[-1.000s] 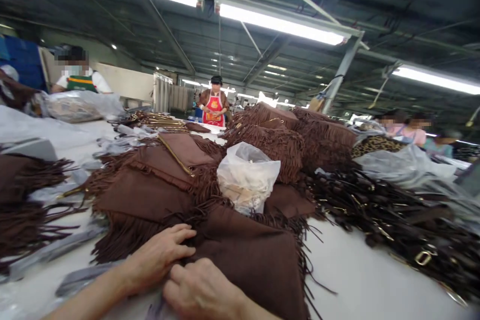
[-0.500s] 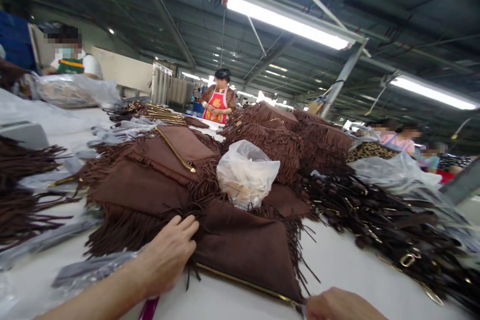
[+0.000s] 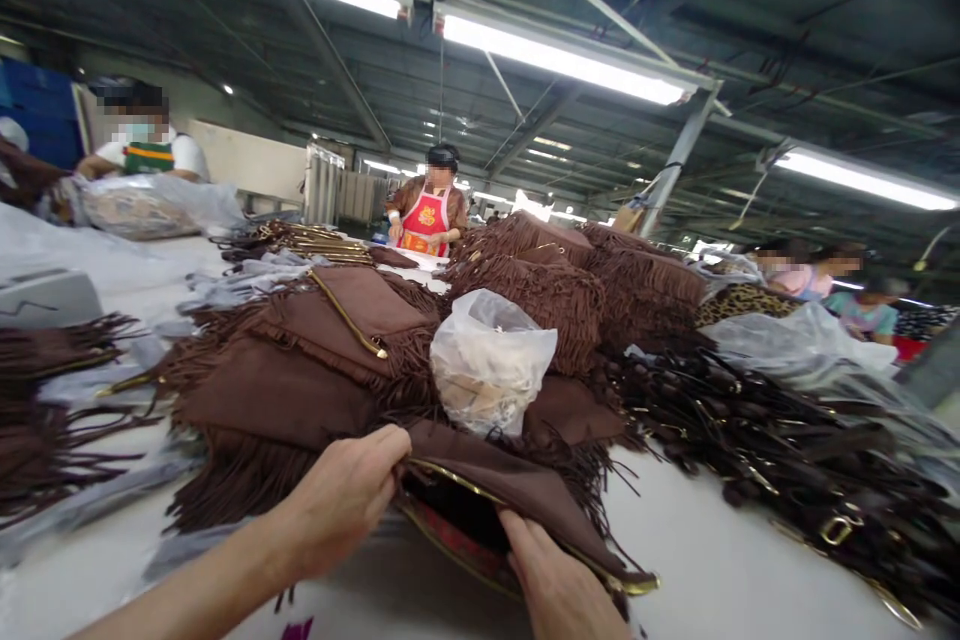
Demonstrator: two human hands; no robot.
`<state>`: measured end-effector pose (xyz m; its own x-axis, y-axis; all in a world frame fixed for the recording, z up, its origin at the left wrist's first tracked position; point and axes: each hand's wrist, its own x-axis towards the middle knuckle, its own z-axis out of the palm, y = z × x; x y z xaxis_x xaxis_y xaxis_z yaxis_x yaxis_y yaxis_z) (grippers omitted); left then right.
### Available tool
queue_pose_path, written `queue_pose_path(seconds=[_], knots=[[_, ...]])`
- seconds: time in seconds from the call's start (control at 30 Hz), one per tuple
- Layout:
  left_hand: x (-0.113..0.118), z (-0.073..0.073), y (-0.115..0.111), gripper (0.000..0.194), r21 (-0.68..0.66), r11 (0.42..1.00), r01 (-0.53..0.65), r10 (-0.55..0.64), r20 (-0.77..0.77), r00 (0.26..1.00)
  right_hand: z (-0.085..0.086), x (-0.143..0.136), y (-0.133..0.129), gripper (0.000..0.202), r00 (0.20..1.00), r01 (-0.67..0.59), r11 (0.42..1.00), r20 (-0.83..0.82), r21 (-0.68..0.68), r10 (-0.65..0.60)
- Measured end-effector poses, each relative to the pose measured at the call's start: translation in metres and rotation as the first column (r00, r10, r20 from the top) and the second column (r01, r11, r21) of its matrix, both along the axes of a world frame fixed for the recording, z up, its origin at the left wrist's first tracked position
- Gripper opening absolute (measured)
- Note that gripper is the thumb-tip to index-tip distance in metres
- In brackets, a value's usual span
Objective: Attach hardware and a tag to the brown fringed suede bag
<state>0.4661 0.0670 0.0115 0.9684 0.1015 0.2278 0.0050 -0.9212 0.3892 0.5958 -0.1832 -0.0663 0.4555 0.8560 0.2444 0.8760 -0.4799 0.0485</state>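
A dark brown fringed zip bag (image 3: 517,470) lies at the near middle with its gold zipper undone and its mouth gaping. Reddish lining shows inside. My left hand (image 3: 349,495) is closed on the left end of the zipper edge, lifting the upper side. Bent at the mouth, my right hand (image 3: 559,575) has its fingers closed against the zipper edge, fingertips partly hidden inside. The zipper's loose end (image 3: 641,583) sticks out at the right. Just behind the bag stands a clear plastic bag (image 3: 491,360) with pale contents.
Fringed brown bags (image 3: 277,390) lie stacked at left, with a taller pile (image 3: 525,290) behind. Dark straps with gold hardware (image 3: 780,460) heap on the right of the white table (image 3: 697,550). A co-worker in a red apron (image 3: 426,210) stands across; another person (image 3: 142,145) is far left.
The bag's zipper mouth has come open and its upper side is raised. My right hand has moved left from the zipper's end to the mouth; my left hand now grips the edge.
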Motion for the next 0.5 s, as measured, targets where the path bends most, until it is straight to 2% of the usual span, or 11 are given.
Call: queue_pose_path(seconds=[0.07,0.13,0.2,0.27,0.33,0.4,0.5], knots=[[-0.009,0.005,-0.002,0.018,-0.035,0.998,-0.043,0.042,-0.027,0.999,0.006,-0.004,0.0,0.065,0.996,0.089,0.994,-0.012,0.063,-0.088],[-0.018,0.005,-0.003,0.018,-0.062,0.996,-0.069,0.065,-0.065,0.996,0.012,-0.011,0.003,0.076,0.991,0.129,0.988,-0.053,0.078,-0.125],[-0.025,0.002,-0.004,0.018,-0.073,0.995,-0.073,0.065,-0.106,0.992,0.017,-0.016,0.007,0.097,0.988,0.124,0.991,-0.1,0.055,-0.118],[-0.029,-0.004,-0.005,0.02,-0.065,0.996,-0.06,0.05,-0.144,0.988,0.018,-0.017,0.013,0.109,0.99,0.061,0.998,-0.128,0.021,-0.058],[-0.033,-0.007,-0.005,0.034,-0.044,0.999,-0.016,0.008,-0.181,0.984,0.014,-0.015,0.018,0.113,0.994,-0.002,1.0,-0.11,0.001,0.002],[-0.038,-0.006,-0.004,0.052,-0.038,0.997,0.063,-0.07,-0.224,0.972,0.004,-0.011,0.021,0.115,0.998,-0.013,1.0,-0.054,-0.024,0.012],[-0.055,0.012,0.007,0.068,-0.082,0.985,0.152,-0.168,-0.252,0.953,-0.012,-0.009,0.017,0.107,0.997,-0.054,0.997,-0.052,-0.051,0.051]])
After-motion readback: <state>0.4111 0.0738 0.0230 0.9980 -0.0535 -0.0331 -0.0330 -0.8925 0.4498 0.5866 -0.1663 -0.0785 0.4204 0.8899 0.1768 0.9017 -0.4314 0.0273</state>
